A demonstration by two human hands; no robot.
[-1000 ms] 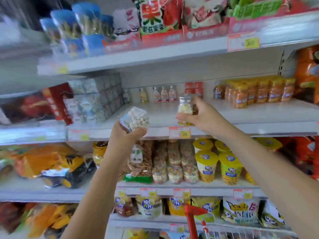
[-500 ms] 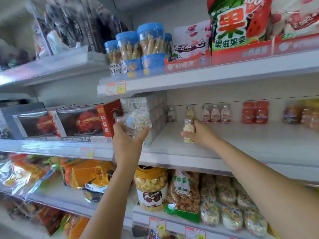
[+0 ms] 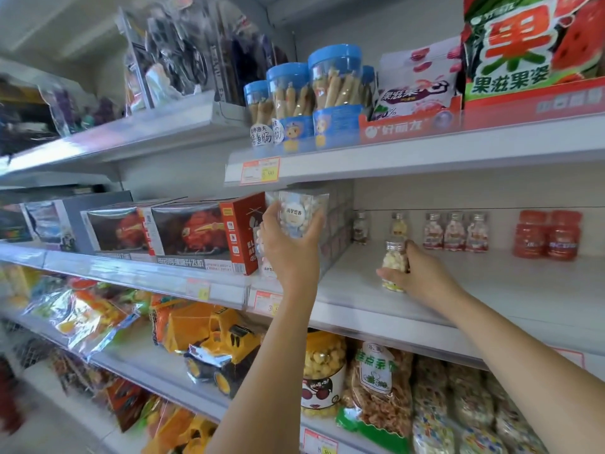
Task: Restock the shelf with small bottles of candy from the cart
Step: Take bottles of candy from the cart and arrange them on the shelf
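My right hand [image 3: 422,276] grips a small clear bottle of pale yellow candy [image 3: 394,265] with a silver cap, standing on the white middle shelf [image 3: 491,299]. My left hand [image 3: 289,253] holds up a clear square box of white candy [image 3: 299,214] with a round label, in front of a stack of the same boxes [image 3: 337,221]. Along the back of the shelf stand several small candy bottles [image 3: 453,231] and two red bottles [image 3: 546,235].
Red toy boxes [image 3: 196,234] fill the shelf to the left. Blue-lidded jars [image 3: 334,93] and snack bags [image 3: 530,44] sit on the shelf above. Below are toy trucks [image 3: 216,342], a popcorn jar [image 3: 322,371] and snack packets [image 3: 383,388].
My view has turned left and closer to the shelf. My right hand has lowered the small bottle onto the middle shelf. My left hand has raised the clear box toward the stack.
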